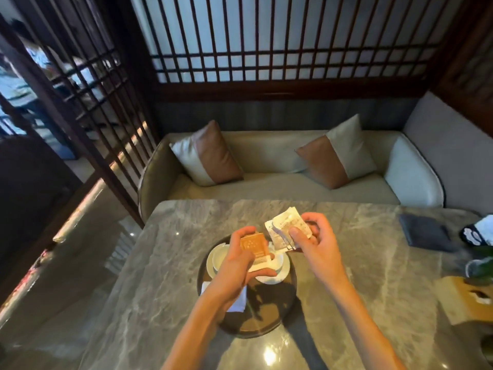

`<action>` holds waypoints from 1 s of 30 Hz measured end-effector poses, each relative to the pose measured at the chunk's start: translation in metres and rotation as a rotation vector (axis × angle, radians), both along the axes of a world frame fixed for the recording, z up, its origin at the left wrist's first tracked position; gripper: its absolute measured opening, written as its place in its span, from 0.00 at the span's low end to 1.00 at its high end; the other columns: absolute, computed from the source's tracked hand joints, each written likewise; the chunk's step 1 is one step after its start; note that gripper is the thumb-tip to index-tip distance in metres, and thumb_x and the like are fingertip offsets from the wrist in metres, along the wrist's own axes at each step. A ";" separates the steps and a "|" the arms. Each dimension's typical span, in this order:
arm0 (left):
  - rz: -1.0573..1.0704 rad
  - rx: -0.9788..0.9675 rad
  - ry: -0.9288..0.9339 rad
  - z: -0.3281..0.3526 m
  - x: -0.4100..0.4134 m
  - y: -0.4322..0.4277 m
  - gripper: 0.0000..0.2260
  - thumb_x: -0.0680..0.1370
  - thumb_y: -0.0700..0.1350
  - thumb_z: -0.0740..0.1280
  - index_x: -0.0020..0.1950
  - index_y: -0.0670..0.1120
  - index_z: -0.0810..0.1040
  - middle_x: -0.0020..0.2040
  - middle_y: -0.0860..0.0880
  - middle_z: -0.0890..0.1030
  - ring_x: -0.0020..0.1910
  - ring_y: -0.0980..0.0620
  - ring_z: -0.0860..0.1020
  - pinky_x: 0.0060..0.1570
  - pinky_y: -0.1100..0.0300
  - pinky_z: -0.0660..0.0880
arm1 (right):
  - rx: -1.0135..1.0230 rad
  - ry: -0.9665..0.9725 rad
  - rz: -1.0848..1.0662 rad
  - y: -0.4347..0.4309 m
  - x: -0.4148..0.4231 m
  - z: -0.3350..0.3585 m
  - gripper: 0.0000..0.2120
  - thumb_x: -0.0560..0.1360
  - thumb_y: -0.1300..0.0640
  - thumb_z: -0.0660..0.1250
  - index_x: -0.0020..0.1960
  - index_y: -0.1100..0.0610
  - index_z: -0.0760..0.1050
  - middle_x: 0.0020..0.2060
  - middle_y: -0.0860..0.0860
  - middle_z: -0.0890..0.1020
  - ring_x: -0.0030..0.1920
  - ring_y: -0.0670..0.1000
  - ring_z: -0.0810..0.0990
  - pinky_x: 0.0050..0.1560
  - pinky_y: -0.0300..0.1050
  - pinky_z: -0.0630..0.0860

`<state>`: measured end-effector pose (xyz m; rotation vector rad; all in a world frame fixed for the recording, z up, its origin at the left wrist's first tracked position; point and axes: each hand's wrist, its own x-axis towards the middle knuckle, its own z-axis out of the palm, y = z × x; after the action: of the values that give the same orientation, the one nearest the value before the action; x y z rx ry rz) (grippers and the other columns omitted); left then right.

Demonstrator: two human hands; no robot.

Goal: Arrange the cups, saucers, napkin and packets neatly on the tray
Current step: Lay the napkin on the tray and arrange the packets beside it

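Observation:
A round dark tray (280, 313) lies on the marble table (373, 263). On its far part stand white cups and saucers (217, 259), partly hidden by my hands. A folded white napkin (238, 303) shows under my left wrist. My left hand (240, 260) holds orange-brown packets (254, 247) above the cups. My right hand (312, 236) pinches several pale packets (284, 227) between thumb and fingers, above the tray's far right edge.
A dark folded cloth (424, 232) and a black-and-white object (478, 231) lie at the table's right. A wooden tissue box (466, 300) and a glass (477, 267) stand near the right edge. A sofa with two cushions (210, 156) is beyond the table.

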<state>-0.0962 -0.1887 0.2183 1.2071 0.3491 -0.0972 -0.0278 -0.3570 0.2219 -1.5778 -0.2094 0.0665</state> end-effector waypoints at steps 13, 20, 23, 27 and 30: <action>0.067 -0.319 -0.153 0.021 0.002 -0.043 0.22 0.76 0.60 0.63 0.67 0.53 0.71 0.52 0.46 0.80 0.55 0.54 0.80 0.55 0.59 0.77 | -0.676 -0.686 -0.154 0.030 -0.057 0.014 0.07 0.79 0.52 0.66 0.55 0.51 0.77 0.48 0.45 0.78 0.46 0.46 0.75 0.41 0.42 0.75; -0.054 -0.353 -0.068 0.029 -0.001 -0.012 0.13 0.84 0.50 0.56 0.65 0.47 0.71 0.48 0.42 0.83 0.45 0.45 0.83 0.44 0.50 0.80 | -0.557 -0.549 0.054 0.013 -0.050 0.019 0.17 0.79 0.57 0.66 0.67 0.47 0.74 0.54 0.44 0.75 0.54 0.43 0.78 0.52 0.38 0.76; -0.102 -0.304 -0.032 0.042 -0.004 0.003 0.15 0.79 0.39 0.59 0.65 0.46 0.72 0.49 0.39 0.81 0.43 0.42 0.82 0.41 0.50 0.79 | -0.469 -0.733 0.114 -0.004 -0.044 0.030 0.12 0.78 0.61 0.66 0.60 0.54 0.79 0.51 0.47 0.75 0.52 0.44 0.78 0.51 0.37 0.75; -0.296 -0.372 -0.014 0.075 -0.012 0.012 0.16 0.78 0.44 0.63 0.65 0.43 0.74 0.54 0.38 0.80 0.43 0.41 0.81 0.35 0.53 0.77 | -0.331 -0.936 0.179 -0.019 -0.038 0.046 0.08 0.81 0.57 0.63 0.57 0.53 0.79 0.53 0.50 0.75 0.55 0.48 0.78 0.56 0.40 0.76; -0.438 -0.387 -0.028 0.093 -0.018 0.011 0.20 0.77 0.50 0.68 0.66 0.44 0.74 0.53 0.40 0.79 0.44 0.43 0.79 0.34 0.56 0.78 | -0.256 -1.019 0.215 -0.020 -0.037 0.052 0.08 0.82 0.55 0.63 0.56 0.55 0.79 0.54 0.50 0.75 0.59 0.52 0.78 0.58 0.48 0.77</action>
<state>-0.1145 -0.1780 0.3110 0.8817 0.0304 -0.5040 -0.0647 -0.3773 0.2743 -1.7153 -1.2007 -0.5765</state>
